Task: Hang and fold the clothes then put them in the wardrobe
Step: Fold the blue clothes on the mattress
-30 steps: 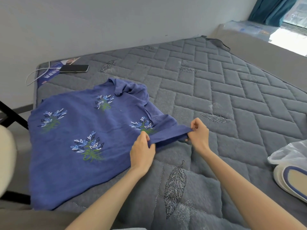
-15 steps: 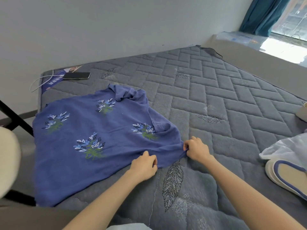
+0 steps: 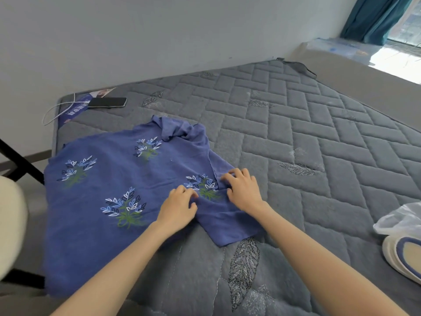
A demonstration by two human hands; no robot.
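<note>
The grey quilted bed (image 3: pixel 296 137) carries my blue flowered shirt (image 3: pixel 102 179), spread flat across its left side. My left hand (image 3: pixel 177 208) pinches the cloth where the near sleeve joins, and my right hand (image 3: pixel 243 192) sets bent fingertips on the shirt just beside it; whether it grips, I cannot tell. A phone (image 3: pixel 107 102) lies near the far left corner.

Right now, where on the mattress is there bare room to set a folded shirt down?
Free: the wide quilted stretch of mattress between the blue shirt and the plastic bag, back to the wall. Crowded: far-left corner with phone and cable.
</note>
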